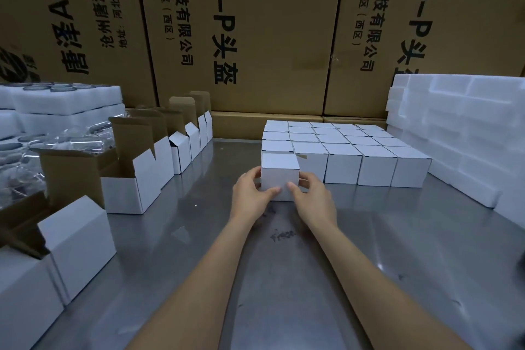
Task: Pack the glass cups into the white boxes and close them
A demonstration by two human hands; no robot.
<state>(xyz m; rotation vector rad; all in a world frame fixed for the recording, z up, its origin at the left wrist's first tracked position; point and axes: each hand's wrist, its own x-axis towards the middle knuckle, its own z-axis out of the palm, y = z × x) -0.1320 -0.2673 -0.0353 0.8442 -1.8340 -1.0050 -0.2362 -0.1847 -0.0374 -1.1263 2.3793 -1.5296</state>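
A closed white box [279, 172] stands on the steel table [284, 278], at the near left corner of a block of several closed white boxes [343, 148]. My left hand [251, 193] grips its left side, thumb on the front face. On the right side my right hand [311, 196] holds it the same way. Open white boxes [142, 176] with raised brown flaps line the left side. Behind them lie glass cups [71, 142] in clear wrapping. Whether the held box has a cup inside is hidden.
White foam trays [65, 102] are stacked at the far left and white foam blocks [460, 136] at the right. Big brown cartons [270, 37] with black print wall off the back. More open boxes [71, 241] stand at the near left.
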